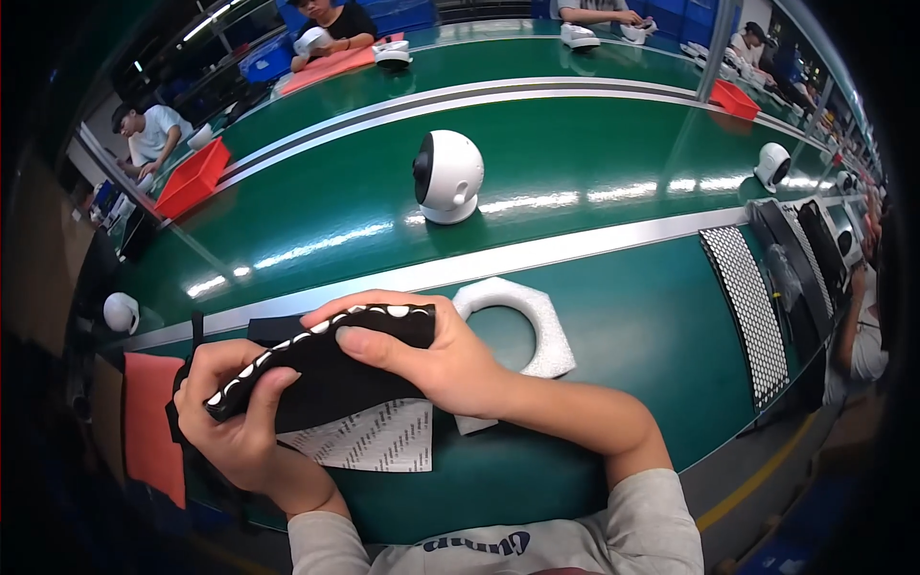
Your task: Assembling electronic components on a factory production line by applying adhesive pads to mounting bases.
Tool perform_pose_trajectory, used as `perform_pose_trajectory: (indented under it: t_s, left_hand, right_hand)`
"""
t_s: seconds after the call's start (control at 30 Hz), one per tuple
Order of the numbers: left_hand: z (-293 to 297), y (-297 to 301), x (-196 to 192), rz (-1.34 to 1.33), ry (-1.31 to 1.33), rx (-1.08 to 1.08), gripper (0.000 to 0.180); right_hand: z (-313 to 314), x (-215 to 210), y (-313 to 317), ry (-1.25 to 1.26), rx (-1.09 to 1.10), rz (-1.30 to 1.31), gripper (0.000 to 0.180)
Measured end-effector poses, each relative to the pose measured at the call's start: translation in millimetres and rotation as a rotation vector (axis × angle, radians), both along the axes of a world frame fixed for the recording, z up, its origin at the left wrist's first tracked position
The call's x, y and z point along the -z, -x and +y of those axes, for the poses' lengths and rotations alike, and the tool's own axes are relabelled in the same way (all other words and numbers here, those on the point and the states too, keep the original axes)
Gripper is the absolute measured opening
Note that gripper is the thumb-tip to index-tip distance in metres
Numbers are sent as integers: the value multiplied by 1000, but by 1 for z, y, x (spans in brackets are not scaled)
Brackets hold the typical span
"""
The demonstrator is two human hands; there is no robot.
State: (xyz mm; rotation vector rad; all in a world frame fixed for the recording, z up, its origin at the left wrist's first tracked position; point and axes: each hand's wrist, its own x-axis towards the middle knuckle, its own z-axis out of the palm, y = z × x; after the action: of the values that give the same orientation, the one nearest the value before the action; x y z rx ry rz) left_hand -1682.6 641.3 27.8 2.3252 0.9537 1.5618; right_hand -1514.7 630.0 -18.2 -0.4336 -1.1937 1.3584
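Note:
A black sheet (331, 379) with a row of white round dots along its bent upper edge is held up between both hands. My left hand (235, 412) grips its left end, thumb on the near face. Around its right part my right hand (431, 350) is closed, with the thumb pressed just under the dotted edge. White printed paper (379, 441) shows below the sheet; whether it is joined to it I cannot tell. Right beside my right hand, a white foam piece (554, 345) with a round hole lies on the green table, partly covered by my wrist.
A white dome-shaped device (452, 177) with a black face stands on the green conveyor belt ahead; similar ones stand at its far right (772, 168) and left (122, 312). Sheets of white dots (743, 307) lie at the right. Red bins (192, 177) and several people are farther off.

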Motion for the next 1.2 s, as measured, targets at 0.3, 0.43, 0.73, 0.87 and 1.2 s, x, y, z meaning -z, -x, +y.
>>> perform_pose_trajectory:
  t_s: [0.3, 0.43, 0.73, 0.87, 1.2]
  left_hand:
    - [10, -5, 7, 26, 104, -14, 16]
    - [3, -1, 2, -5, 107, -28, 17]
    - [17, -8, 1, -92, 166, -206, 15]
    - [43, -8, 3, -50, 327, -46, 20]
    - [81, 23, 34, 667, 319, -238, 34]
  right_hand:
    - [2, 8, -7, -63, 141, -189, 38]
    - [-1, -2, -17, -152, 202, -598, 43]
    - [18, 0, -22, -313, 508, -479, 49]
    - [34, 13, -10, -56, 430, -187, 18]
    - [67, 68, 12, 318, 150, -441, 34]
